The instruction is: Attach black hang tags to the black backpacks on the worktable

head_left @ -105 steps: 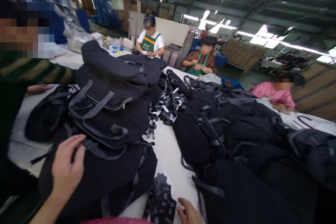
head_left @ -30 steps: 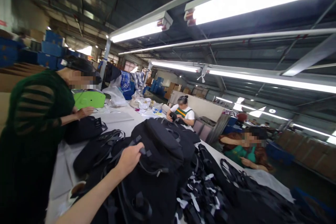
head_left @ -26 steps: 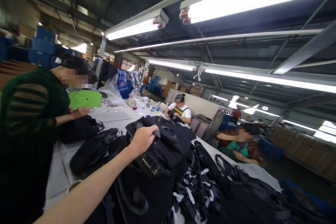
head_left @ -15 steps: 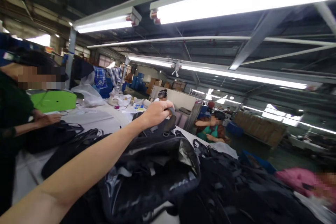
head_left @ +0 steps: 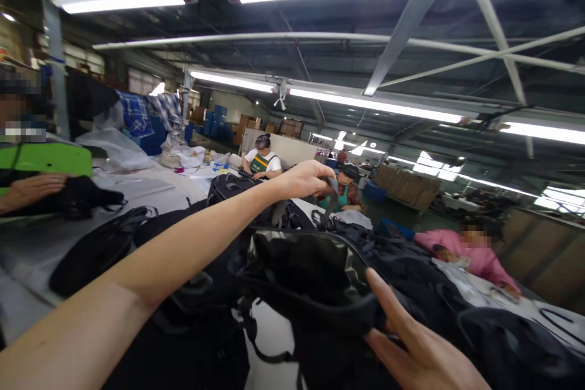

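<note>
Left hand (head_left: 307,180), centre, pinches one grey fabric strap (head_left: 334,194). Right hand (head_left: 414,341), lower right, fingers parted, touches one black fabric bag (head_left: 313,292), grip unclear.

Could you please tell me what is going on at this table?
A person's left hand holds up a narrow grey fabric strap above the far rim of a black fabric bag, whose mouth gapes open on a shiny dark lining. The right hand grips the bag's rim at its right side. More black bags lie about on the white table. A co-worker in a pink top is beside it, toward the right.
</note>
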`<state>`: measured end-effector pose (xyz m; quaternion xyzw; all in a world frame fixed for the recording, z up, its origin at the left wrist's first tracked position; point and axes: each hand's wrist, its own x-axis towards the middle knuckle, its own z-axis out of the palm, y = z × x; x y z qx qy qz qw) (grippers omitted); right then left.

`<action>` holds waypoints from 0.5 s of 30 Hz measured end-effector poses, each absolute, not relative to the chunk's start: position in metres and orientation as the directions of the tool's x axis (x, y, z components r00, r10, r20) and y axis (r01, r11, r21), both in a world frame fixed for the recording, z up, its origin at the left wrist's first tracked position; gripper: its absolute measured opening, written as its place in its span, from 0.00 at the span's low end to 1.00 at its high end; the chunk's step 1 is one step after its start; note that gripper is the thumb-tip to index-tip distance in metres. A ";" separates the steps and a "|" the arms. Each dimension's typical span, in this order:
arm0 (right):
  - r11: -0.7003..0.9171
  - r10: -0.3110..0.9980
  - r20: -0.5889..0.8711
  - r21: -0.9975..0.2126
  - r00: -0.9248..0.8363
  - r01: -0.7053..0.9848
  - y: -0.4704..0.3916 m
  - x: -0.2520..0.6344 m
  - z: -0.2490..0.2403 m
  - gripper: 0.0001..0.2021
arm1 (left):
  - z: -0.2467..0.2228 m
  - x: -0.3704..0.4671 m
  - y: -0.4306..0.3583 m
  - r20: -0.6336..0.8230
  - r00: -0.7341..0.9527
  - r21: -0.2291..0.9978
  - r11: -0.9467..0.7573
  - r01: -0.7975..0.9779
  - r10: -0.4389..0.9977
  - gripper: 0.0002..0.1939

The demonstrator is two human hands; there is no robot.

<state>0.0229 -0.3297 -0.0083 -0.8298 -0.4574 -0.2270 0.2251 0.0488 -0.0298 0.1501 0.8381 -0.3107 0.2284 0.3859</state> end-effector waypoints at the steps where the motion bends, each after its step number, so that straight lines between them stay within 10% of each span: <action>1: -0.489 0.677 0.580 -0.107 0.454 0.866 -0.326 0.027 0.000 0.11 | 0.151 0.055 -0.035 0.619 0.703 0.507 -0.506 -0.698 -0.349 0.09; 5: -0.483 0.712 0.565 -0.037 0.417 0.875 -0.319 0.045 0.030 0.17 | 0.146 0.082 -0.042 0.605 0.750 0.534 -0.563 -0.631 -0.267 0.09; 15: -0.484 0.591 0.550 -0.343 0.590 0.805 -0.348 0.102 0.012 0.15 | 0.106 0.098 -0.021 0.528 0.820 0.567 -0.626 -0.535 -0.223 0.04</action>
